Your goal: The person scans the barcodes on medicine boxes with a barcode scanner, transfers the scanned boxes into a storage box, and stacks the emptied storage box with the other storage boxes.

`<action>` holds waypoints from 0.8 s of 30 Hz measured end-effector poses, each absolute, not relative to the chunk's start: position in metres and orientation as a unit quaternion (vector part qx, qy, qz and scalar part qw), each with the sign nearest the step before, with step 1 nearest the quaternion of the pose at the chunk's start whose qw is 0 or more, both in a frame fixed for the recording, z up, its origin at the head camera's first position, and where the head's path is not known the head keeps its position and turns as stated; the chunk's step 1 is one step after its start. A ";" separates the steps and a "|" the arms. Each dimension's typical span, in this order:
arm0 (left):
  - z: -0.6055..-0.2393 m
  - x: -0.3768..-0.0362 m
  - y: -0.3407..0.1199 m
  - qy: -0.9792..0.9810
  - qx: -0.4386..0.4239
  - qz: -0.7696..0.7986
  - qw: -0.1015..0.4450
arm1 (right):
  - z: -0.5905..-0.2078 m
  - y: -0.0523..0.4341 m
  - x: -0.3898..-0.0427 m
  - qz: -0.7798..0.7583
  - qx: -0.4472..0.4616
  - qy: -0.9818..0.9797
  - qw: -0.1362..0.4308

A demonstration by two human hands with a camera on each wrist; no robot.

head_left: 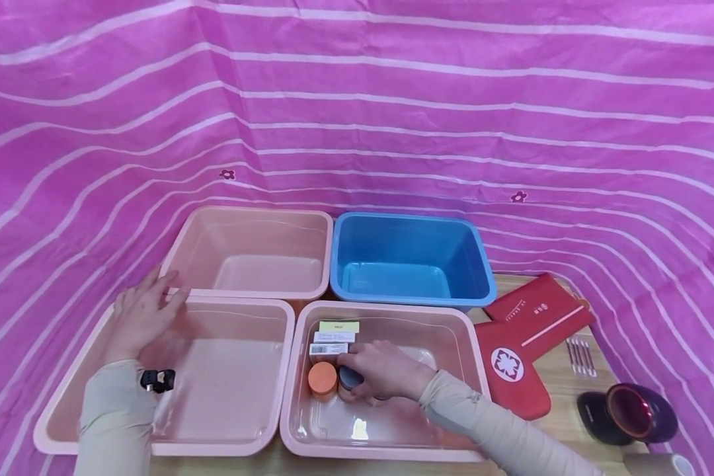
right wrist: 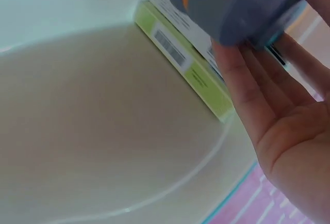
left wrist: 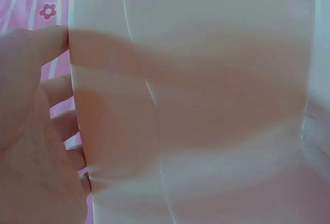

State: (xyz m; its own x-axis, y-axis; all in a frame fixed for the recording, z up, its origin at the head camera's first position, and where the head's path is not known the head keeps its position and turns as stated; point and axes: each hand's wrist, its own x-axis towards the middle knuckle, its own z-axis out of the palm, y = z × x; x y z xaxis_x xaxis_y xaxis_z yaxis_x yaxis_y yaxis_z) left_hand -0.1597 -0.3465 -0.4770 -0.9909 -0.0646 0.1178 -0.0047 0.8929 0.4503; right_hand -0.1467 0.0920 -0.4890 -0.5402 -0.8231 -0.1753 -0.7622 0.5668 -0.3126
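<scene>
Dark-lidded jar [head_left: 349,378] sits in near-right pink bin [head_left: 470,344], beside orange-lidded jar [head_left: 322,379] and boxes [head_left: 333,340]. Right hand [head_left: 387,370] fingers curled around it. Left hand [head_left: 143,314] fingers straight, resting on near-left pink bin [head_left: 65,396] rim.

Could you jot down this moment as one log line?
left hand rests on near-left pink bin rim | right hand grips dark-lidded jar in near-right pink bin

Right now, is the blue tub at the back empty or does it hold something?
Empty. The head view shows the blue tub's bare floor, with nothing lying in it; the boxes and jars sit in the pink tray in front.
</scene>
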 end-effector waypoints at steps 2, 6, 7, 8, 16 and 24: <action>-0.476 -0.159 -0.347 -0.971 0.017 -0.229 0.065 | -0.485 0.093 -0.147 -0.108 -0.450 0.874 0.150; -0.477 -0.159 -0.346 -0.971 0.019 -0.229 0.067 | -0.476 0.096 -0.149 -0.098 -0.453 0.876 0.130; -0.477 -0.159 -0.346 -0.971 0.019 -0.228 0.068 | -0.474 0.097 -0.149 -0.097 -0.454 0.877 0.124; -0.477 -0.159 -0.346 -0.971 0.020 -0.228 0.068 | -0.471 0.097 -0.149 -0.096 -0.455 0.877 0.119; -0.477 -0.160 -0.346 -0.971 0.017 -0.228 0.067 | -0.441 0.106 -0.147 -0.120 -0.450 0.880 0.088; -0.478 -0.158 -0.345 -0.970 0.014 -0.231 0.075 | -0.412 0.121 -0.145 -0.164 -0.439 0.881 0.067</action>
State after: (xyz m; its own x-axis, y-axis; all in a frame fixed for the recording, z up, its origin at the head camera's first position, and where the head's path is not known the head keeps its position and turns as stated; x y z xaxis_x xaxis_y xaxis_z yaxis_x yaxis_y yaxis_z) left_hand -0.1583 -0.3455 -0.4778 -0.9885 -0.0614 0.1384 0.0076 0.8928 0.4504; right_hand -0.1454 0.1210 -0.4120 -0.6058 -0.7952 0.0254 -0.7511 0.5611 -0.3479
